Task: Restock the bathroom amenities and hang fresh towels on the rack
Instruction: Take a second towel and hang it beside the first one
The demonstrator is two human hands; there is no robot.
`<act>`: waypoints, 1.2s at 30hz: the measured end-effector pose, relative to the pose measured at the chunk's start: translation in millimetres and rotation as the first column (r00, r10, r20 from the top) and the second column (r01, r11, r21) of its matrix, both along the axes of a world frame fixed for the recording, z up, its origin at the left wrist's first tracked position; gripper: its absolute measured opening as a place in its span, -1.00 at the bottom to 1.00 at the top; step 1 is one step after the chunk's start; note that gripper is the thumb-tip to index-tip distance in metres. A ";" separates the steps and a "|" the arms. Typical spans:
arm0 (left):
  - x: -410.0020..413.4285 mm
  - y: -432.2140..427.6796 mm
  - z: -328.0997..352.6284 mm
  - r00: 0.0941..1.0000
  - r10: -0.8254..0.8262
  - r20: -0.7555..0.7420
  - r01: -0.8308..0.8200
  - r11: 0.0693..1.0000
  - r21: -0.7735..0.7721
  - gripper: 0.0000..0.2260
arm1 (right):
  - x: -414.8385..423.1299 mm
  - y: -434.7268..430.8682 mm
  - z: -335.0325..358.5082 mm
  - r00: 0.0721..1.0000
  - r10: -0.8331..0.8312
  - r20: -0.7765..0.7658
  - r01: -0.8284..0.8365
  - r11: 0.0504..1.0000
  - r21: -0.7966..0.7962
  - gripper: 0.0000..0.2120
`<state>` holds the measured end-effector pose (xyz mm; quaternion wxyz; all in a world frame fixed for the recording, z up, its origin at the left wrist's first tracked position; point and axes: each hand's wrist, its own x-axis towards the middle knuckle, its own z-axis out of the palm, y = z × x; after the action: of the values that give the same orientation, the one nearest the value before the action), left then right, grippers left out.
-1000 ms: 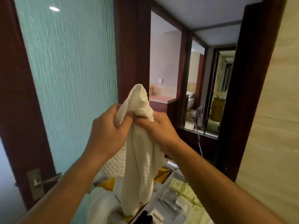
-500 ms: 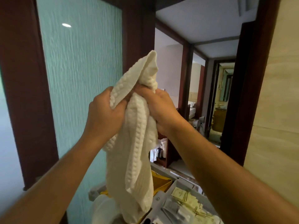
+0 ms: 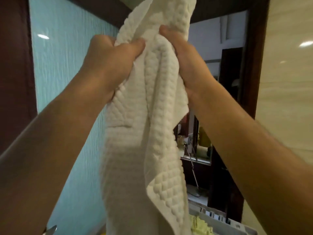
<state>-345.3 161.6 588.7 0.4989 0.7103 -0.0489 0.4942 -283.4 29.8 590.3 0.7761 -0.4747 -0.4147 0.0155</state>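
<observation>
A white waffle-textured towel (image 3: 145, 141) hangs lengthwise down the middle of the view, its top bunched and running out of the upper edge. My left hand (image 3: 108, 65) grips the bunched part from the left, thumb across the front. My right hand (image 3: 184, 60) grips it from the right at about the same height. Both arms are raised. The towel's lower end drops past the bottom of the frame. No towel rack is in view.
A frosted turquoise glass panel (image 3: 67, 82) in a dark wood frame stands on the left. A beige tiled wall (image 3: 284, 82) fills the right. Between them a dark doorway (image 3: 220, 133) opens onto further rooms. The grey edge of a supply tray (image 3: 225, 224) shows at the bottom.
Both hands have lifted the towel higher, so its top now leaves the upper edge. The view has tilted up and the tray of amenities has dropped almost out of sight.
</observation>
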 end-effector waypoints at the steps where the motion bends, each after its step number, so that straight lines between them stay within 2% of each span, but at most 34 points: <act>1: -0.2 3.2 0.3 0.999 -0.032 -0.021 0.031 0.999 -0.005 -0.76 | -1.0 0.4 -1.3 1.000 -0.013 -0.003 0.013 1.000 -0.003 -0.60; 4: 8.4 8.2 -17.0 0.974 -0.174 -0.146 0.173 0.985 -0.024 -0.82 | 3.3 -1.8 -21.9 0.993 -0.096 -0.068 0.091 0.993 -0.077 -0.63; 6: 20.6 7.0 -36.4 0.920 -0.301 -0.252 0.292 0.953 -0.074 -0.84 | 8.7 -9.7 -44.8 0.977 -0.146 -0.153 0.123 0.981 -0.147 -0.62; 11: 52.0 -23.3 -71.8 0.677 -0.580 -0.453 0.556 0.806 -0.202 -0.75 | 11.5 -60.6 -87.7 0.921 -0.269 -0.282 0.189 0.941 -0.280 -0.69; 14: 61.6 -62.4 -84.7 0.541 -0.658 -0.524 0.657 0.719 -0.225 -0.72 | 3.9 -109.2 -99.5 0.885 -0.344 -0.313 0.233 0.910 -0.342 -0.59; 17: 60.5 -116.8 -96.3 0.370 -0.733 -0.571 0.748 0.600 -0.284 -0.73 | -13.0 -169.8 -108.5 0.852 -0.409 -0.327 0.266 0.876 -0.403 -0.69; 19: 56.5 -157.8 -102.9 0.282 -0.756 -0.591 0.790 0.532 -0.303 -0.76 | -26.2 -214.5 -115.9 0.824 -0.443 -0.354 0.265 0.852 -0.452 -0.67; 21: 53.8 -199.3 -109.5 0.220 -0.763 -0.608 0.826 0.478 -0.301 -0.76 | -39.2 -259.8 -122.8 0.804 -0.470 -0.364 0.262 0.830 -0.492 -0.63; 23: 53.9 -238.3 -116.7 0.203 -0.755 -0.623 0.848 0.454 -0.274 -0.78 | -55.1 -304.4 -129.3 0.777 -0.514 -0.364 0.285 0.802 -0.525 -0.61; 25: 54.7 -274.7 -127.1 0.185 -0.750 -0.635 0.878 0.416 -0.236 -0.81 | -76.0 -345.5 -135.1 0.717 -0.626 -0.307 0.380 0.720 -0.581 -0.57; 29: 47.8 -341.6 -143.1 0.124 -0.745 -0.655 0.947 0.286 -0.146 -0.81 | -119.3 -413.0 -145.8 0.522 -0.832 -0.190 0.584 0.510 -0.631 -0.57; 33: 37.6 -406.1 -153.7 0.014 -0.705 -0.709 0.987 0.124 -0.104 -0.79 | -160.9 -458.5 -156.7 0.334 -0.934 -0.127 0.672 0.330 -0.663 -0.56; 36: 28.2 -451.3 -159.1 -0.034 -0.691 -0.722 0.997 0.024 -0.070 -0.81 | -190.8 -483.2 -162.8 0.188 -0.980 -0.059 0.720 0.178 -0.670 -0.61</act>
<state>-317.1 -289.8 429.6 0.4811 0.7040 -0.4675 -0.2332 -474.1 -453.4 427.5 0.5527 -0.7852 0.1756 -0.2171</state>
